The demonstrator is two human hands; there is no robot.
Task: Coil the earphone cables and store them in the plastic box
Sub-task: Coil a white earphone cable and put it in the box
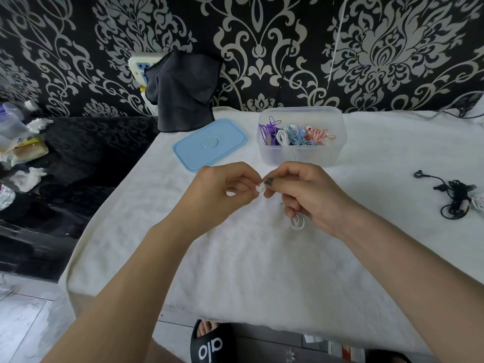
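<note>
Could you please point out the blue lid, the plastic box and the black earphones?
blue lid [210, 144]: head view, on its flat top near the round centre.
plastic box [301, 155]: head view, on its clear front wall.
black earphones [455, 193]: head view, on the bundled cable.

Soft even daylight, faint shadows, wide-angle bending at edges.

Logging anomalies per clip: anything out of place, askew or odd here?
Only minor: the black earphones lie uncoiled and tangled on the white towel, right of the plastic box. The blue lid sits askew beside it.
</note>
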